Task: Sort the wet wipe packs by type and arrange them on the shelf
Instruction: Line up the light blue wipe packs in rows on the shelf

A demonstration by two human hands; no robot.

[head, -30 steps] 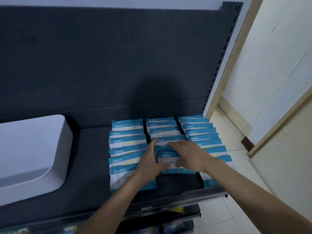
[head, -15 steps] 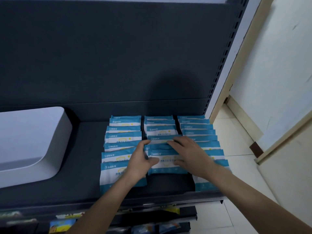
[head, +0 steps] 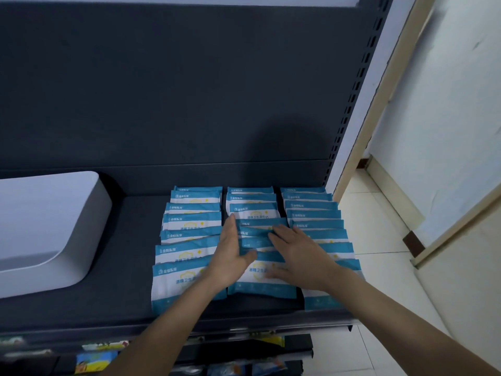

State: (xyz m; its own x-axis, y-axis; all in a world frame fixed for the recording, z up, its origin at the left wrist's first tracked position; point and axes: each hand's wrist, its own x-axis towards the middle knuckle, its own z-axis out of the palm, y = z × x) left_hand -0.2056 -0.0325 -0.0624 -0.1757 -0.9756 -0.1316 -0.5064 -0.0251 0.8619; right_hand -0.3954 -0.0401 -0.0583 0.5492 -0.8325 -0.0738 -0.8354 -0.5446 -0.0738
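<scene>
Blue and white wet wipe packs lie overlapping in three rows on the dark shelf (head: 130, 308): a left row (head: 189, 226), a middle row (head: 252, 210) and a right row (head: 311, 213). My left hand (head: 230, 253) rests edge-on along the left side of the middle row, fingers stretched back, thumb over the front pack (head: 260, 283). My right hand (head: 298, 253) lies flat with spread fingers on the middle row's packs and partly over the right row. Neither hand grips a pack.
A white plastic bin (head: 48, 229) stands on the shelf at the left. The perforated shelf upright (head: 352, 109) bounds the right side, with tiled floor (head: 379, 226) and a wall beyond. A lower shelf (head: 244, 356) holds other goods.
Both hands have slid a little further back along the middle row, pressing its packs together. The camera has tilted slightly.
</scene>
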